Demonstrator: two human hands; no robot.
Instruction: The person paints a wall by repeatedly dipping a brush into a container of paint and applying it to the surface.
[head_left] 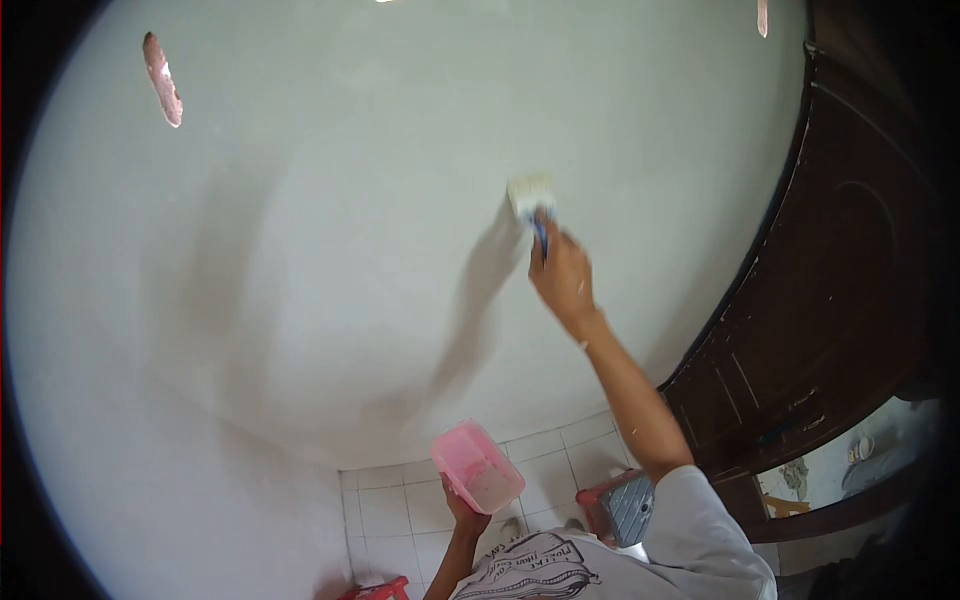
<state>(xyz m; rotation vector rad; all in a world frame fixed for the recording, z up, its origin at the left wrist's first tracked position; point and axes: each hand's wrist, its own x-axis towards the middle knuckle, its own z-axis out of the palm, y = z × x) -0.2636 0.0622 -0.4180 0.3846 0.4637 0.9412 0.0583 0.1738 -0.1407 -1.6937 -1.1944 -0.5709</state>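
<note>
My right hand (pixel 566 275) is closed around the blue handle of a paintbrush (pixel 531 193), arm stretched out and up. The wide, pale bristles of the brush are at the white wall (pixel 380 230), and its shadow falls to the lower left. Down near my waist, my left hand (pixel 464 505) grips a pink plastic tub (pixel 466 452) from its left side and underneath. The tub is tilted toward me, with whitish paint in its bottom. White specks dot my right hand and forearm.
Dark wooden furniture (pixel 800 270) with a mirror-like panel (pixel 850 460) borders the wall on the right. A grey-topped red stool (pixel 628 508) stands on the tiled floor (pixel 545 480). Something red (pixel 385 590) lies at the bottom left. A chipped reddish patch (pixel 162 80) marks the upper left wall.
</note>
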